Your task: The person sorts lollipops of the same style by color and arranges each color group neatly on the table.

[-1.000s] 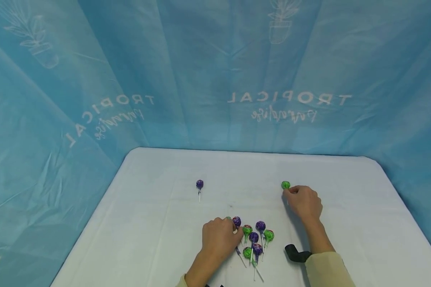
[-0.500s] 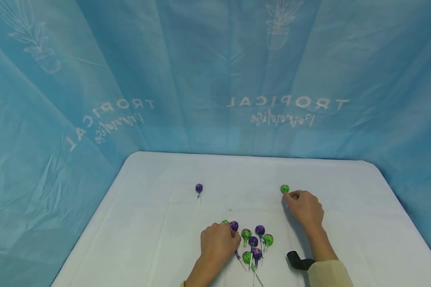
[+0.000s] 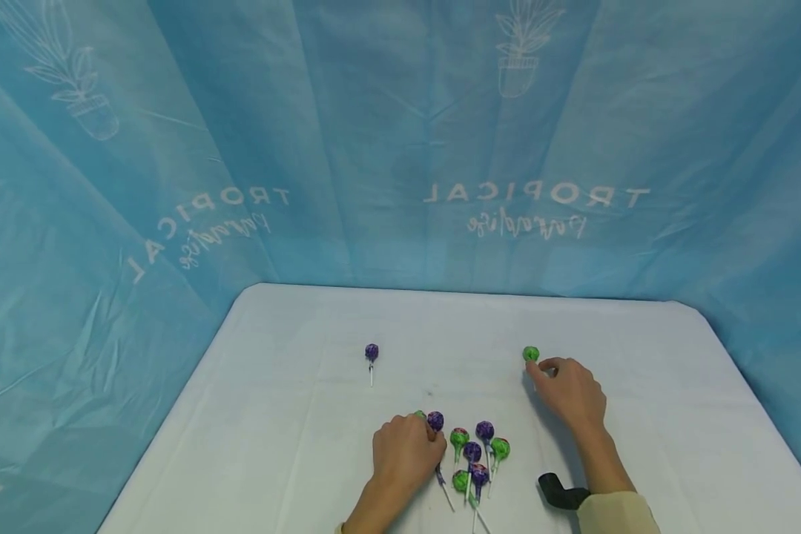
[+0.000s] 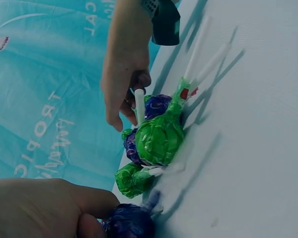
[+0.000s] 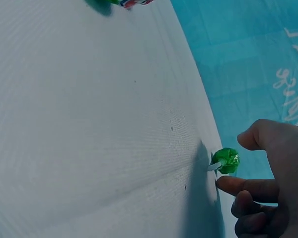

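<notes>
My left hand (image 3: 406,452) is over the left side of a lollipop cluster, thumb and forefinger pinching a purple lollipop (image 4: 131,220). Just beyond its knuckles a green lollipop (image 3: 420,414) peeks out, mostly hidden by the hand. Farther right, my right hand (image 3: 570,389) is beside a lone green lollipop (image 5: 226,160) lying on the white table. In the right wrist view its thumb and forefinger stand apart, with a gap on either side of that candy; the other fingers curl loosely.
Several purple and green lollipops (image 3: 472,452) lie bunched near the table's front, sticks mostly toward me. One purple lollipop (image 3: 371,351) lies alone at the back left. A blue curtain (image 3: 400,148) surrounds the white table (image 3: 274,415). A black strap (image 3: 561,493) sits at my right wrist.
My right thumb and forefinger have parted from the green lollipop, which stays lying at the back right. The left hand has barely shifted, still at the purple lollipop.
</notes>
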Demonstrator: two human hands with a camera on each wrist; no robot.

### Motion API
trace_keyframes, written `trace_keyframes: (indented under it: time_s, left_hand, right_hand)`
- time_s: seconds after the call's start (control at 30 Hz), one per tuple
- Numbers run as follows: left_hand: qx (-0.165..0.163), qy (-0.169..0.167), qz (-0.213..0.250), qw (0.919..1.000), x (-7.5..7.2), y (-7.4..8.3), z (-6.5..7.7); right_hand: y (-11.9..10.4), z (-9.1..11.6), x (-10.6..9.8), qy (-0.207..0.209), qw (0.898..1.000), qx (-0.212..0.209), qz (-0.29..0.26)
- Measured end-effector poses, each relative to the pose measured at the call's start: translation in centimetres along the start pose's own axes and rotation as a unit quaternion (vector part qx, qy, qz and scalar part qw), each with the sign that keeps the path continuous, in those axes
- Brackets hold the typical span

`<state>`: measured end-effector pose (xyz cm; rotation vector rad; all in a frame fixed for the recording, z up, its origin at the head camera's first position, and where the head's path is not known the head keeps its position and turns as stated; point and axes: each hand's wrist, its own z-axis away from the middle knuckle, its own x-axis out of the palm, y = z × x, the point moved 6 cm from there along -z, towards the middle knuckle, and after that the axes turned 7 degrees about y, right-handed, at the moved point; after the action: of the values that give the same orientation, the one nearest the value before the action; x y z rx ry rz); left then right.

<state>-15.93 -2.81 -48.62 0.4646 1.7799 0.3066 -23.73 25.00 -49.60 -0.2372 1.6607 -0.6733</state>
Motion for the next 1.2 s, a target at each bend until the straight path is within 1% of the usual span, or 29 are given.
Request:
trace_keyframes:
  time_s: [0.13, 0.2, 0.33, 0.47, 0.6, 0.73, 0.83, 0.97, 1.07, 1.2]
  left_hand:
    - [-0.012, -0.02, 0.025, 0.9994, 0.5, -0.3, -0.1]
    - [-0.014, -0.023, 0.033, 0.9991, 0.6, -0.5, -0.1]
    - [-0.016, -0.022, 0.052, 0.9983, 0.5, -0.6, -0.2]
    - [-0.018, -0.033, 0.078, 0.9962, 0.3, -0.4, -0.3]
    - [-0.021, -0.042, 0.09, 0.9948, 0.4, -0.4, -0.3]
    - [-0.027, -0.053, 0.096, 0.9936, 0.5, -0.5, -0.4]
    - [-0.026, -0.051, 0.102, 0.9931, 0.3, -0.4, -0.5]
    - [-0.016, -0.037, 0.112, 0.9929, -0.4, -0.4, -0.6]
    - [-0.016, -0.038, 0.126, 0.9911, -0.8, -0.7, -0.7]
    - [-0.029, -0.041, 0.153, 0.9869, -1.5, -1.4, -0.8]
  right_hand:
    - [0.0, 0.0, 0.0, 0.001, 1.0, -0.013, 0.004]
    - [0.0, 0.0, -0.1, 0.002, 1.0, -0.018, 0.004]
    - [-0.3, 0.1, -0.2, 0.0, 1.0, -0.024, 0.002]
    - [-0.4, 0.2, -0.5, 0.0, 0.999, -0.038, 0.011]
    - [-0.5, 0.3, -0.3, 0.0, 0.999, -0.049, 0.018]
    - [-0.7, 0.4, -0.2, -0.001, 0.999, -0.049, 0.022]
    - [-0.7, 0.5, -0.2, 0.0, 0.998, -0.05, 0.028]
    - [-0.8, 0.6, -0.2, -0.001, 0.998, -0.048, 0.033]
    - [-0.8, 0.6, -0.2, -0.003, 0.999, -0.042, 0.033]
    - [-0.7, 0.7, -0.4, 0.0, 0.999, -0.031, 0.03]
